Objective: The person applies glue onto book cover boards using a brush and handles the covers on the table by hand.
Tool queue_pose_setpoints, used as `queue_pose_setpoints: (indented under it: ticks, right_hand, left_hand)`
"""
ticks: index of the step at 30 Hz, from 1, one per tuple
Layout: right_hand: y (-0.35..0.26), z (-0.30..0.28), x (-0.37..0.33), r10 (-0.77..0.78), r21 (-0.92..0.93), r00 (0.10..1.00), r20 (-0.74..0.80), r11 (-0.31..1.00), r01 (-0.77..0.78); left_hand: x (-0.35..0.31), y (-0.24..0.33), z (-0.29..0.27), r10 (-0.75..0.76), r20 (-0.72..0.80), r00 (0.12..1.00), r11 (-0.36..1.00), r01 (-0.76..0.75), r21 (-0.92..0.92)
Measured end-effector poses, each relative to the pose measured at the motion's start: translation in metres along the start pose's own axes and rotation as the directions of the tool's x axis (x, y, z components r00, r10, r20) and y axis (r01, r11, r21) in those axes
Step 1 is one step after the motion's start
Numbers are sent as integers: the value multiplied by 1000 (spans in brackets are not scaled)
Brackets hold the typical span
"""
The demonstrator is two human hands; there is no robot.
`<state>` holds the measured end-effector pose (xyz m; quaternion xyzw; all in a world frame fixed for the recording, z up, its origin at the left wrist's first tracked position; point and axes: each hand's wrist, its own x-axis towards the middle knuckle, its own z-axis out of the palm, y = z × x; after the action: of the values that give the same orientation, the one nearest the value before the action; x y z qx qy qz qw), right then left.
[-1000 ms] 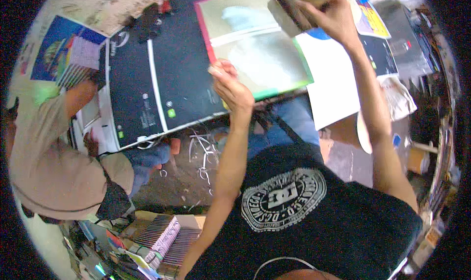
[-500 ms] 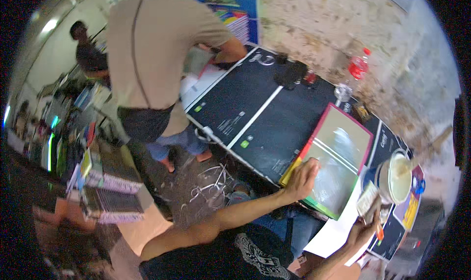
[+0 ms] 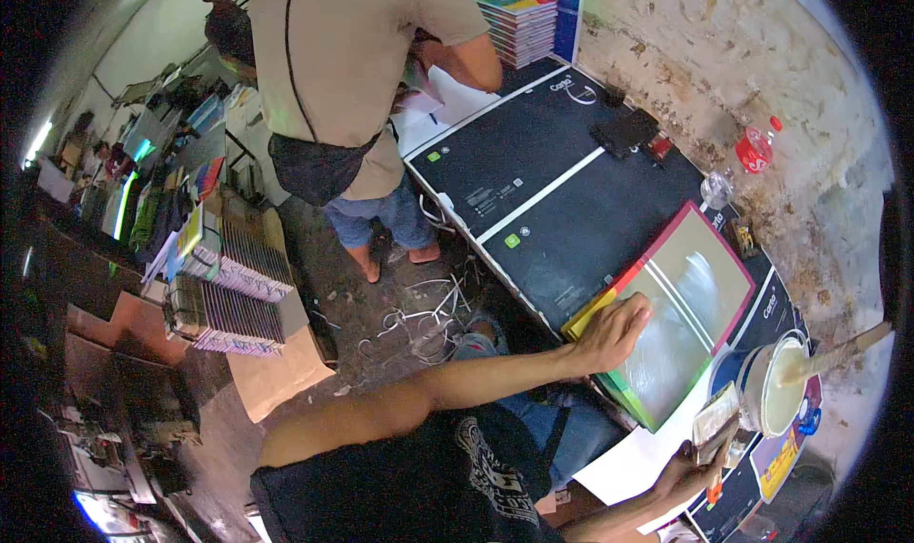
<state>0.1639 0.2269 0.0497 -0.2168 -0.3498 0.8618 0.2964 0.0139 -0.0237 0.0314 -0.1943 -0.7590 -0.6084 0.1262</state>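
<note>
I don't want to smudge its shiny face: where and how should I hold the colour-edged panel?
Probably pinch the panel by its far magenta edge and near green edge, coming from those ends: it lies flat, glossy face up, and the left hand rests over its left long edge.

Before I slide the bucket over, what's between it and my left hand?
In the head view, between your left hand and the bucket lie part of the glossy coloured-edged panel and, past its green edge, some white sheet.
</note>
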Motion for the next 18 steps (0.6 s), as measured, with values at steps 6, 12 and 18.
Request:
queue_pose_setpoints:
  ticks: [6, 12, 18]
  right_hand:
    - [-7, -30, 3, -130, -193, 989, 73, 971, 142]
    - [3, 20, -13, -215, -511, 968, 129, 822, 250]
    - [3, 33, -33, -326, -709, 908, 262, 574, 411]
  left_hand:
    - [-4, -16, 24, 92, -57, 994, 996, -90, 24]
    - [-6, 2, 15, -36, -39, 999, 999, 37, 25]
    - [-3, -11, 21, -37, -34, 999, 999, 37, 14]
